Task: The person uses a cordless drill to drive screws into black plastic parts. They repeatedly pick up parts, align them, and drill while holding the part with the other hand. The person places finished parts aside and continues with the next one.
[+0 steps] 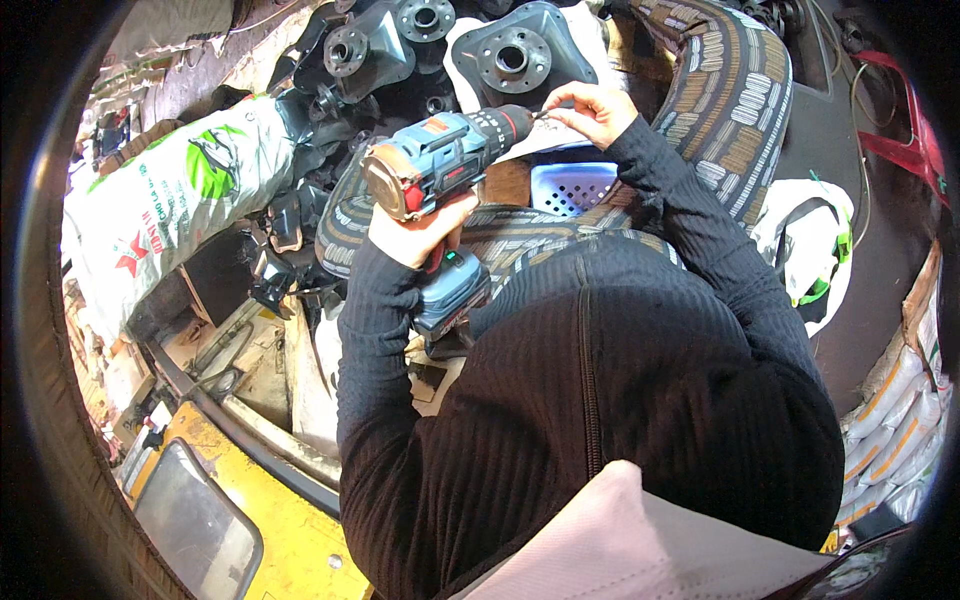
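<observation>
My left hand [425, 232] is wrapped round the grip of a blue and black cordless drill [440, 150], its chuck pointing right. A short dark bit [540, 115] sticks out of the chuck. At the bit's tip, my right hand [600, 112] has thumb and forefinger pinched together; whatever lies between them is too small to name. Just beyond the chuck is a black square-based part with a round bolt flange [530, 76], resting on a white sheet. A pale blue perforated plastic basket [575, 188] stands below my right wrist.
More black flanged parts [368, 58] are heaped at the far left, beside a white printed sack [190, 190]. A thick patterned padded roll [745, 110] curves round on the right. A yellow panel with a window [290, 520] lies near left; a white bag [815, 240] is at right.
</observation>
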The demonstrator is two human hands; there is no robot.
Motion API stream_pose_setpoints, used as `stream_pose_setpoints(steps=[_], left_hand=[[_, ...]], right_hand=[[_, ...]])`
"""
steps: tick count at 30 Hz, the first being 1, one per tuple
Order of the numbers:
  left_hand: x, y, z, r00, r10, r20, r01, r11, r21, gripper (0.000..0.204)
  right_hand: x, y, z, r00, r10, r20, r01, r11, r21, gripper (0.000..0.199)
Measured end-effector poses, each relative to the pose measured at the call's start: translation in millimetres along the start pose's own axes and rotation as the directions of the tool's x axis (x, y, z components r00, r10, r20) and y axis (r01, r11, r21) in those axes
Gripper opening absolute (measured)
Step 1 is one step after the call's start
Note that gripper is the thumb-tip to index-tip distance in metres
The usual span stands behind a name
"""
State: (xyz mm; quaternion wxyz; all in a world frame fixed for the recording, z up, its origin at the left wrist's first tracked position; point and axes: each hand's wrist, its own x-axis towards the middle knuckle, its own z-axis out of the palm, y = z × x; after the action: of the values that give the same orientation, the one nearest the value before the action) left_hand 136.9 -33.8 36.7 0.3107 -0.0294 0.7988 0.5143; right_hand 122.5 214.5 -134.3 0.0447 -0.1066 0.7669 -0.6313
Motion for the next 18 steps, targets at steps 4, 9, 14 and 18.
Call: stream_pose_setpoints(steps=[4,9,14,18], left_hand=[[3.0,7.5,0.3,1.0,-0.005,0.019,0.007,0.996,-0.086,0.03],[6.0,11.7,-2.7,1.0,-0.017,0.026,0.019,0.997,-0.077,0.029],[7.5,12.5,-5.6,1.0,0.006,0.03,-0.009,0.996,0.092,0.031],[17.4,19.8,-7.2,1.0,-0.004,0.007,0.003,0.992,0.128,0.034]], right_hand=[[1.2,0.5,-0.6,0.999,0.041,-0.02,-0.039,0.995,0.088,0.014],[3.8,0.1,-3.4,0.996,0.082,0.023,-0.084,0.988,0.128,0.014],[4.9,4.0,0.1,1.0,0.008,-0.004,-0.007,0.983,0.186,0.013],[7.3,21.6,2.7,0.981,0.183,0.056,-0.191,0.955,0.226,0.015]])
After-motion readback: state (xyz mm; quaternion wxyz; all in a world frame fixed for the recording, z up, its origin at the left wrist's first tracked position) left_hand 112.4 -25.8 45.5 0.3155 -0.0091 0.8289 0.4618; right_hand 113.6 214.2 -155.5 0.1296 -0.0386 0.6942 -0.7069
